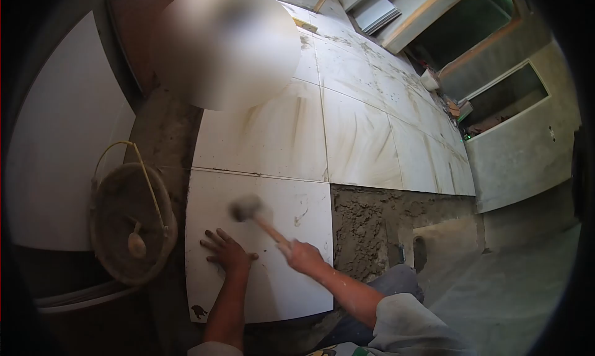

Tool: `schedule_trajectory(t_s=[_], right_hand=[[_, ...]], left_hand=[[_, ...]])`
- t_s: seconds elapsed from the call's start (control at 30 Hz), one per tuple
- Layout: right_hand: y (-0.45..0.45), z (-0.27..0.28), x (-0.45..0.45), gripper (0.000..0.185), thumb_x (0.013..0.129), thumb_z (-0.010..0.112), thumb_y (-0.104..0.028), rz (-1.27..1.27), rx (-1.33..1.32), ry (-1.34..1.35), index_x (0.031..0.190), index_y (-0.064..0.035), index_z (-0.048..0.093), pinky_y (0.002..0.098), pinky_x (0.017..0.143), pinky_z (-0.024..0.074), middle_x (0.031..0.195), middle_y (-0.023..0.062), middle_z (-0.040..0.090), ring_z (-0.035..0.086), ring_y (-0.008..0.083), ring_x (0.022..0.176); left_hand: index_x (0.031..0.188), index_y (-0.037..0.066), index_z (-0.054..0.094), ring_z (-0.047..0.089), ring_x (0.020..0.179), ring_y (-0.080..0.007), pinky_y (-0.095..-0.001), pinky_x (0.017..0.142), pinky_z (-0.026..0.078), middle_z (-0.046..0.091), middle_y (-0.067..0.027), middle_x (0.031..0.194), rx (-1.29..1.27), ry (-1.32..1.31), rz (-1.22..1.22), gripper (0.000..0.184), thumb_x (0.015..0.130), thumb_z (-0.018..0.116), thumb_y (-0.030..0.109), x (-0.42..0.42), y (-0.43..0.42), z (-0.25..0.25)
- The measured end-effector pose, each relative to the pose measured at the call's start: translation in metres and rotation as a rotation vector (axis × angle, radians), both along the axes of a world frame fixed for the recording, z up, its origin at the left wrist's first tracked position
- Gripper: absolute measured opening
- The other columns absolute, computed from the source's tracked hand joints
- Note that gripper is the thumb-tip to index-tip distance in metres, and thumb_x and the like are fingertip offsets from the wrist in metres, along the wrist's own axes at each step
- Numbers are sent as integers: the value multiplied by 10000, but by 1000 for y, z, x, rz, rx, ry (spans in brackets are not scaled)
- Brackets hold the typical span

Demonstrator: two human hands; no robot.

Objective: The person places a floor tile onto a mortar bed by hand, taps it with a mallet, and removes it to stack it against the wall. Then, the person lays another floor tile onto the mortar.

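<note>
My left hand (227, 252) lies flat with spread fingers on a large white floor tile (282, 300). In my right hand (305, 257) is the wooden handle of a mallet (271, 232). The mallet's dark head (246, 207) is blurred by motion over the tile, just beyond my left hand; whether it touches the surface I cannot tell. This tile borders a row of laid white tiles (359, 139) along its far edge. Rough grey mortar (362, 232) lies along its right side.
At left stands a mortar-smeared bucket (102, 238) with a yellow handle and a pale rounded tool (137, 244) inside. Plastered walls with openings (514, 145) line the right. A yellow level-like object (305, 25) rests on the far tiles. A blurred patch hides the upper left.
</note>
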State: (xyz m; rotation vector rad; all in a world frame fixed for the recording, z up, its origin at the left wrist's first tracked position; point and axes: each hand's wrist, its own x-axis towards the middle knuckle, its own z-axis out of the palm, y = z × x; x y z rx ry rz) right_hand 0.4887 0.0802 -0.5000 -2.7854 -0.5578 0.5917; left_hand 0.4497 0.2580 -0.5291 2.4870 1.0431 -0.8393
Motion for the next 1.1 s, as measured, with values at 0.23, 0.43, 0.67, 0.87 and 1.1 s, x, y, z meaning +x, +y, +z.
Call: schedule_trajectory(t_s=[0.23, 0.43, 0.67, 0.87, 1.1], right_hand=[[-39, 46, 14, 479, 850, 577, -445, -797, 249, 529, 813, 30, 534, 291, 382, 483, 634, 54, 522, 548, 142, 497], [-2, 69, -1, 492, 869, 549, -438, -428, 401, 334, 888, 53, 522, 398, 526, 503, 635, 170, 579, 610, 277, 557], [-20, 72, -14, 429, 895, 518, -411, -389, 177, 149, 834, 14, 506, 484, 643, 469, 699, 241, 597, 604, 428, 708], [-44, 110, 8, 403, 921, 477, -381, -397, 501, 23, 806, 6, 468, 434, 492, 449, 591, 210, 550, 586, 377, 559], [-125, 79, -24, 555, 900, 431, -504, -707, -74, 566, 860, 35, 555, 396, 456, 467, 598, 168, 574, 585, 288, 463]], left_hand=[[1422, -24, 73, 31, 1330, -519, -617, 953, 344, -38, -278, 1473, -11, -17, -38, 1288, 526, 812, 534, 2, 2, 3], [1425, -6, 75, 33, 1336, -506, -619, 960, 337, -17, -261, 1477, -8, -34, -20, 1286, 517, 829, 506, -1, -3, 1], [1435, 34, 76, 49, 1358, -455, -582, 982, 342, -10, -219, 1491, 18, -1, -16, 1283, 513, 830, 511, -3, -7, 3], [1431, 7, 60, 44, 1359, -451, -618, 977, 318, -28, -219, 1490, 31, -8, 5, 1321, 497, 817, 554, -2, -19, 4], [1423, -21, 57, 22, 1362, -444, -655, 980, 271, -41, -220, 1491, 32, -24, -68, 1340, 491, 792, 601, -3, -21, 2]])
